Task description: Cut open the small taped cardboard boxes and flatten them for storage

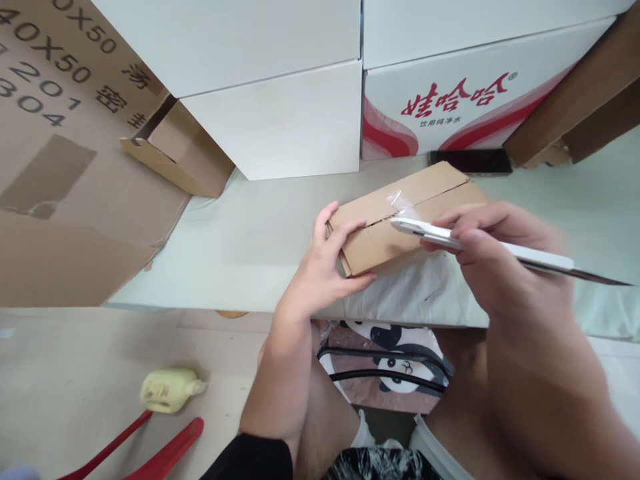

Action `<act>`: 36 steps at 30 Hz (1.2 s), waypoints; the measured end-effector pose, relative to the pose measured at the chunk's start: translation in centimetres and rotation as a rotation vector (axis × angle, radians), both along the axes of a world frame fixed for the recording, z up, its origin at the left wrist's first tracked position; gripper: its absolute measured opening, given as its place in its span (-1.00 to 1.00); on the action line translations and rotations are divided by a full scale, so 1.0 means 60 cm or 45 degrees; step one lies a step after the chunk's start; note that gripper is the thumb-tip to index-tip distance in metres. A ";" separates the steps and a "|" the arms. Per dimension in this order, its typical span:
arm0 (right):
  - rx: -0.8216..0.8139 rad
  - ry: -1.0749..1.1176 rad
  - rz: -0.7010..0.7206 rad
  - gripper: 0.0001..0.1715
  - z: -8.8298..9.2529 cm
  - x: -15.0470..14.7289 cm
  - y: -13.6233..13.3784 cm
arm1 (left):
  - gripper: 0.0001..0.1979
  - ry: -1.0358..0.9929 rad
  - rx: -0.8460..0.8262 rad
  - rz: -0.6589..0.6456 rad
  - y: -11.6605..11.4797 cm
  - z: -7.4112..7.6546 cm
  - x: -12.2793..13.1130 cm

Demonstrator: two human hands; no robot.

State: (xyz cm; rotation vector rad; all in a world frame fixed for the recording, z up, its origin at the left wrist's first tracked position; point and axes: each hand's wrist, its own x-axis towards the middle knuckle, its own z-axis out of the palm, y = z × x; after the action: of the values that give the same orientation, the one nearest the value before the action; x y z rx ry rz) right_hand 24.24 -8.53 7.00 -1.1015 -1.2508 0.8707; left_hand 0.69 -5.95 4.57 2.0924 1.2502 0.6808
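Note:
A small brown cardboard box [400, 233] lies at an angle near the front edge of the covered table. Clear tape [401, 204] crosses its top seam, with a loose piece standing up. My left hand [333, 263] grips the left end of the box, thumb along the near side and fingers over the top and far corner. Over the right part of the box, my right hand [505, 257] is closed around a white utility knife [537, 257]. The rounded handle end points left toward the tape; the thin dark blade sticks out to the right, past the hand.
White cartons [295, 120] and a carton with red lettering [465, 100] stand along the back. A dark phone [473, 161] lies before them. Large brown cartons [60, 173] fill the left. On the floor are a yellow bottle [169, 390] and a red-handled object [170, 450].

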 end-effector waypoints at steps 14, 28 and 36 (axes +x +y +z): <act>-0.252 -0.331 0.165 -0.81 0.014 0.004 0.001 | -0.21 -0.025 0.000 -0.012 0.001 0.001 0.001; -0.155 -0.373 0.176 -0.89 0.009 0.002 0.002 | -0.20 -0.025 0.004 -0.008 0.002 -0.001 0.000; -0.134 -0.352 0.252 -0.92 0.017 -0.003 -0.002 | -0.21 -0.019 0.009 -0.003 0.000 0.001 -0.001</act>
State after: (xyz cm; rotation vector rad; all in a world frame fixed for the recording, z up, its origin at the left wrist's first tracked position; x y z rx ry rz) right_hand 24.03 -8.66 8.04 -1.2274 -1.5781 0.9646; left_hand 0.64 -5.93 4.66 2.0908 1.2385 0.6993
